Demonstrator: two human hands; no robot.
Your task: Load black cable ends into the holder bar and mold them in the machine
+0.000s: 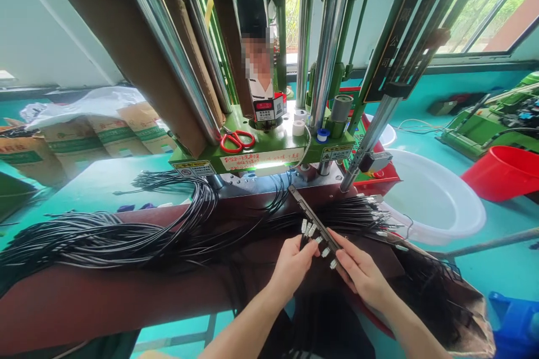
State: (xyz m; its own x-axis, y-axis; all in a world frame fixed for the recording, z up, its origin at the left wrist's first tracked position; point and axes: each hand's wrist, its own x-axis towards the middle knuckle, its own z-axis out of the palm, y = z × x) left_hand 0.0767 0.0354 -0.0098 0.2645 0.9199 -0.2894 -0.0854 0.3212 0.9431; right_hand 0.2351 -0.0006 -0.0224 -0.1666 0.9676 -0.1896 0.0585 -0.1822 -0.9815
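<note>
My right hand [360,269] grips the lower end of a long, dark metal bar [314,217], which slants up to the left toward the machine. Several pale connectors [324,251] sit along the bar's left side. Pinched in my left hand [293,263] are black cables with silvery connector ends [309,228], close beside the bar. Behind my hands, a thick bundle of black cables [105,238] runs across the brown worktop [177,297]. More connector ends [374,210] lie to the right of the bar.
A green press [269,151] with steel columns stands ahead, red-handled scissors [238,141] on its plate. To the right are a white tub [438,196], a red bucket [505,171] and a box of black cables [471,303]. Paper sacks [71,137] stand at the left.
</note>
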